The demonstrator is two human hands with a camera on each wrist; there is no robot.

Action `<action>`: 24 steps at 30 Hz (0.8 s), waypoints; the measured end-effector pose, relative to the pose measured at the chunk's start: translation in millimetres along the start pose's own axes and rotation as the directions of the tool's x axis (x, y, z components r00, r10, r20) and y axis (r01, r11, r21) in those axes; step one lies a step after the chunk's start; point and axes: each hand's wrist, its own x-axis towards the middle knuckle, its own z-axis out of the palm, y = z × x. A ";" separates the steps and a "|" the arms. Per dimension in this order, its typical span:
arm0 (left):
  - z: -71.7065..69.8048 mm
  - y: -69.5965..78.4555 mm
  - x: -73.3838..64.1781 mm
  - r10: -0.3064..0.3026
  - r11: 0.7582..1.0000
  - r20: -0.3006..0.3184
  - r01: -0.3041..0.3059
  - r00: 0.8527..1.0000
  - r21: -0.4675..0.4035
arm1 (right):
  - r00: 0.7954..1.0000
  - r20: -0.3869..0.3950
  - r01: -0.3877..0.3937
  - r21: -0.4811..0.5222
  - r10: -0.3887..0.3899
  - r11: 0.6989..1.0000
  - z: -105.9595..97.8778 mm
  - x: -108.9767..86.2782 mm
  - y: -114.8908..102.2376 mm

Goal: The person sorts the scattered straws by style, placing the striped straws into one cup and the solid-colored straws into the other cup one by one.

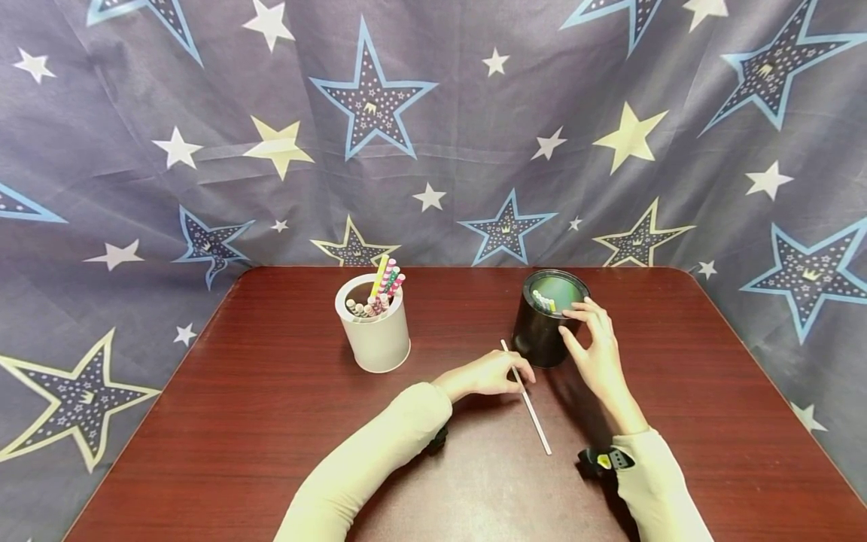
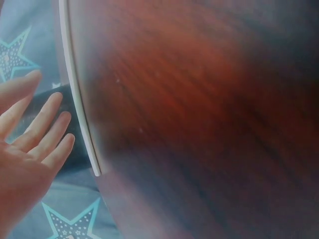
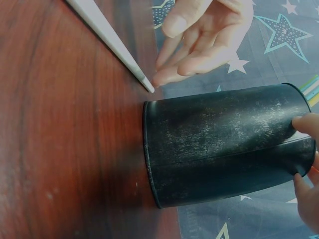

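Observation:
A thin white stick (image 1: 535, 418) slants across the view beside my left hand (image 1: 489, 374). The left fingers are spread and loosely extended in the left wrist view, with a small gap between their tips and the stick (image 2: 82, 107). Behind the stick's far end stands a black can (image 1: 538, 335), upright, with several short coloured sticks (image 1: 544, 301) inside. My right hand (image 1: 597, 350) holds this can near its rim from the right. Its thumb and fingertips rest curved against the wall of the can (image 3: 224, 144) in the right wrist view; the rest of that hand lies out of frame.
A white can (image 1: 375, 342) stands to the left, holding several patterned sticks (image 1: 384, 282). Both stand on a reddish-brown table (image 1: 271, 391). Behind the table hangs a grey cloth (image 1: 433, 150) printed with stars.

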 end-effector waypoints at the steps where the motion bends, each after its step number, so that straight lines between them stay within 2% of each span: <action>1: 0.6 0.0 0.3 0.002 1.000 0.004 -0.002 1.000 0.000 | 1.000 0.001 -0.001 0.000 0.001 1.000 0.0 0.0 0.1; 16: 4.7 0.5 3.2 -0.004 0.999 0.074 0.002 0.997 0.037 | 1.000 0.000 0.001 -0.006 0.000 1.000 0.5 0.0 0.8; 24: 5.7 2.4 4.9 -0.029 0.995 0.099 0.019 0.995 0.101 | 1.000 -0.001 0.005 -0.008 -0.005 1.000 0.6 -0.2 0.8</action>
